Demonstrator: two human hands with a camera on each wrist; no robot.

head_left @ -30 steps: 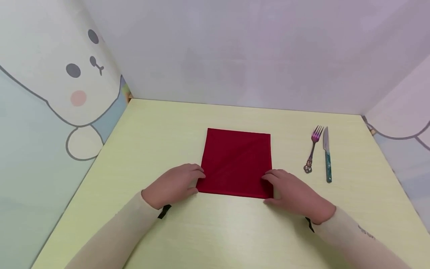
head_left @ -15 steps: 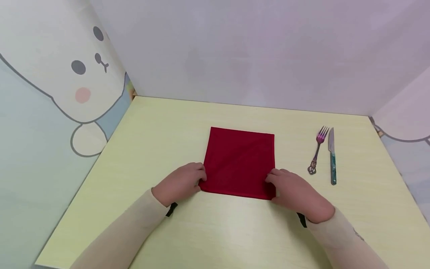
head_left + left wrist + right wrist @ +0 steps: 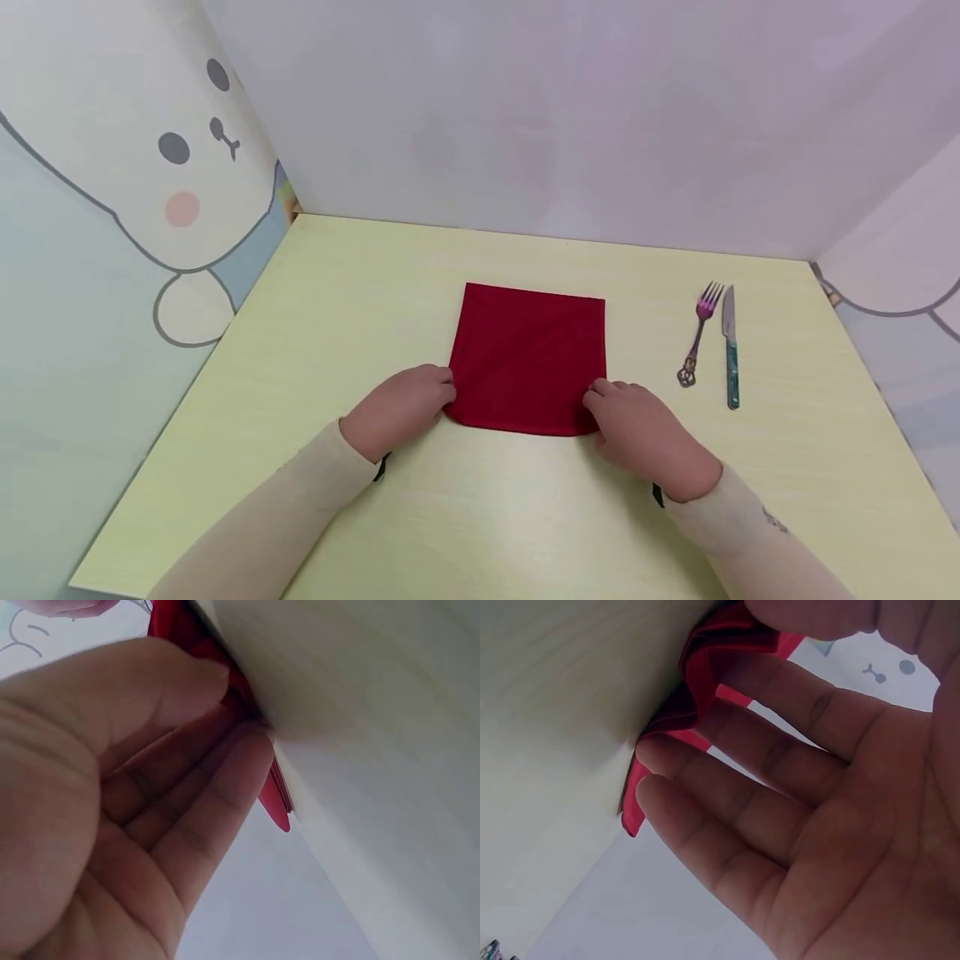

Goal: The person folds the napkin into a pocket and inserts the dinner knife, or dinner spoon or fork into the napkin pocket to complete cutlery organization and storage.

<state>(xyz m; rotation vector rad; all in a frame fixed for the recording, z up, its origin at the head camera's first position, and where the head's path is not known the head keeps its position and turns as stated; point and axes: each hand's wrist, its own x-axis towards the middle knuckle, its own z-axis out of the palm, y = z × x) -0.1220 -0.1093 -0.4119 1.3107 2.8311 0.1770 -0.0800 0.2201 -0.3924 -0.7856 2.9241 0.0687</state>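
Observation:
A folded red cloth napkin [image 3: 529, 358] lies in the middle of the table, roughly square, its near edge slightly raised and curved at both corners. At the near left corner my left hand [image 3: 401, 408] pinches the cloth; in the left wrist view the thumb [image 3: 187, 679] and fingers close around the napkin's edge [image 3: 276, 799]. My right hand [image 3: 645, 433] pinches the near right corner. The right wrist view shows the napkin [image 3: 705, 667] bent into a fold between the thumb [image 3: 817, 615] and the fingers [image 3: 735, 802].
A fork [image 3: 699, 333] with a purplish head and an ornate handle lies right of the napkin. Beside it is a knife [image 3: 731, 350] with a teal handle. The pale yellow table [image 3: 360, 292] meets a plain curtain [image 3: 525, 117] behind and a cartoon-print curtain [image 3: 82, 275] at left.
Both hands have closed their fingers and thumbs on the napkin's near corners. Its near edge has lifted slightly and bent at the corners. Fork and knife stay put.

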